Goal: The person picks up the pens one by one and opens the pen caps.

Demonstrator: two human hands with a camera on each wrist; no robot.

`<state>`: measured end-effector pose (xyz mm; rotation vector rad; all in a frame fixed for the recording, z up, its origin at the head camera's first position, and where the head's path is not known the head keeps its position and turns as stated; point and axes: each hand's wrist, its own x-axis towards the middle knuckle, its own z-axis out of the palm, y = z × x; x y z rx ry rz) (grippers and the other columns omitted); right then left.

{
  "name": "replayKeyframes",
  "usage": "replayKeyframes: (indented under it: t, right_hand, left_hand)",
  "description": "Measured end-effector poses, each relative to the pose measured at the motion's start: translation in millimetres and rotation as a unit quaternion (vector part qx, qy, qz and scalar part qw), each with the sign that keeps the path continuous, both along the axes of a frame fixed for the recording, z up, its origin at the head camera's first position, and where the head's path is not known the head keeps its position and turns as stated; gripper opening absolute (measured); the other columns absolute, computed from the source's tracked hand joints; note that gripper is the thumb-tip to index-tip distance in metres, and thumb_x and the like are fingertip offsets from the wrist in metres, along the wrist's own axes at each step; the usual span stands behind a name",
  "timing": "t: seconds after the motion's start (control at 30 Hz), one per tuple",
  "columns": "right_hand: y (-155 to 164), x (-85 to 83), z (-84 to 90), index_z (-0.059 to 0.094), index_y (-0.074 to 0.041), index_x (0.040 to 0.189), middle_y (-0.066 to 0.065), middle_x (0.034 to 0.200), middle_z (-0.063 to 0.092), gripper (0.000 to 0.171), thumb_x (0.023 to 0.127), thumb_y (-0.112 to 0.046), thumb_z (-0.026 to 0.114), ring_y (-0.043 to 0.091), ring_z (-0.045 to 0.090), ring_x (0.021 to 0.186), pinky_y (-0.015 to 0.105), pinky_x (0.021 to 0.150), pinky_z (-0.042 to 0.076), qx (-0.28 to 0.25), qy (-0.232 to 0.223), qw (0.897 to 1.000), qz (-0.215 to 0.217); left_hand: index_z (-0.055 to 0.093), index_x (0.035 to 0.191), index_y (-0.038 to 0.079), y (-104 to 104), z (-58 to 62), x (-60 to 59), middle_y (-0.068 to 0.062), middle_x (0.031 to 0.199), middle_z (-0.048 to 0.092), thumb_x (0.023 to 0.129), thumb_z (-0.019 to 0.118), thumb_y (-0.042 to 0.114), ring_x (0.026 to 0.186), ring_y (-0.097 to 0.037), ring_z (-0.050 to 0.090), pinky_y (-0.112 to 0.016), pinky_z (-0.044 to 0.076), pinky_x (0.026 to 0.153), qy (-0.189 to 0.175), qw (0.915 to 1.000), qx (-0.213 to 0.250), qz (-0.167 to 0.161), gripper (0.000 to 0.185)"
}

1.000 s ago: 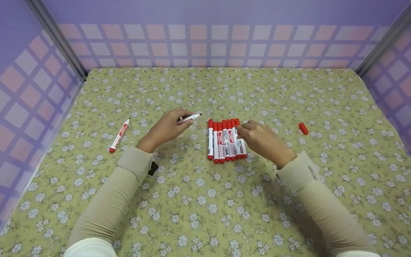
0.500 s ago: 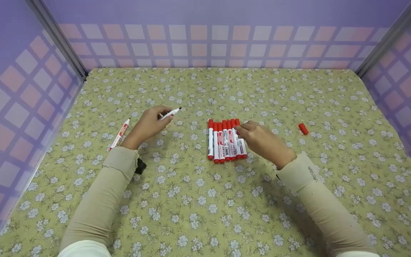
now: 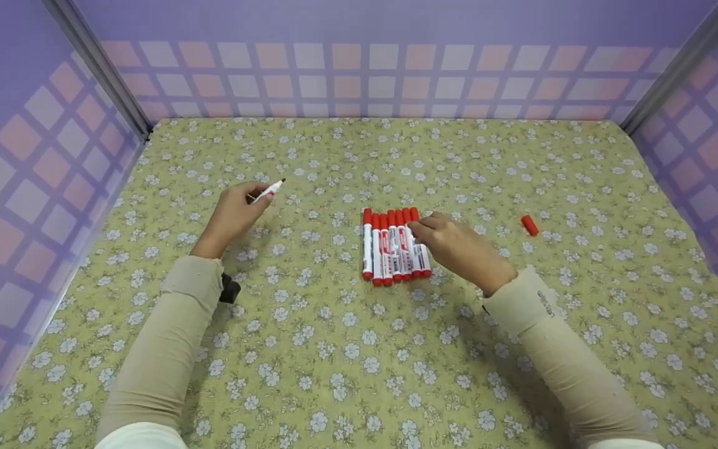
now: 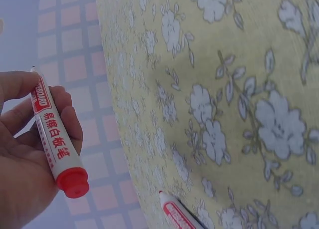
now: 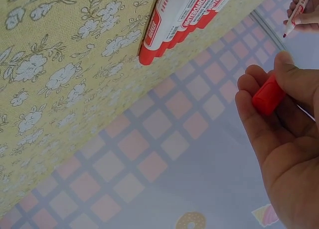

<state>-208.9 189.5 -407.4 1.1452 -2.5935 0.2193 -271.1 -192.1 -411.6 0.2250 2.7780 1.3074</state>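
Note:
My left hand [image 3: 231,212] grips an uncapped whiteboard marker [image 4: 52,124] between thumb and fingers, above the left part of the table. The marker is white with red lettering and a red end, and its dark tip points up and away to the right. My right hand [image 3: 459,246] pinches a small red marker cap [image 5: 269,94], just over the right side of a row of capped whiteboard markers [image 3: 386,252]. These lie side by side, red caps toward the back. A second uncapped marker [image 4: 178,216] lies on the cloth; in the head view the left arm hides it.
Another red cap [image 3: 530,225] lies alone on the flowered tablecloth [image 3: 359,349], right of the row. Purple panels [image 3: 396,25] with pink and white squares enclose the table at the back and both sides.
My left hand has moved left, away from the row, carrying the uncapped marker, and its arm now covers the marker lying at the left. My right hand has stayed about where it was.

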Motion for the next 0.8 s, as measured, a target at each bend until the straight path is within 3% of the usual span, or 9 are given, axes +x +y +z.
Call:
replayKeyframes:
  t: [0.37,0.57,0.8]
  right_hand:
    - [0,1.1,-0.8,0.068,0.001,0.113,0.016,0.100,0.071,0.028,0.086,0.004,0.067,0.025,0.068,0.088,0.031,0.077,0.057,0.016,0.006,1.000,0.002]
    - [0,2.4,-1.4,0.067,0.000,0.117,0.016,0.103,0.070,0.032,0.085,0.005,0.068,0.026,0.068,0.092,0.031,0.079,0.057,0.031,-0.001,1.000,-0.003]
    - [-1,2.6,-3.2,0.066,0.001,0.118,0.016,0.106,0.070,0.033,0.085,0.006,0.066,0.026,0.067,0.094,0.031,0.079,0.056,0.031,-0.011,0.999,-0.002]
  left_hand:
    - [0.054,0.134,0.002,-27,-2.1,-2.3,-0.016,0.114,0.058,0.101,0.048,0.027,0.086,-0.015,0.049,-0.026,0.041,0.068,-0.009,0.9953,-0.004,0.097,0.042]
    - [0.054,0.132,-0.001,-43,-7.6,-2.2,-0.018,0.113,0.056,0.101,0.046,0.022,0.075,-0.011,0.048,-0.021,0.041,0.060,-0.023,0.9927,-0.008,0.118,0.040]
    - [0.050,0.134,-0.008,-62,-14.3,1.2,-0.027,0.115,0.057,0.100,0.039,0.012,0.071,-0.012,0.051,-0.020,0.042,0.056,-0.048,0.9915,-0.016,0.119,0.040]
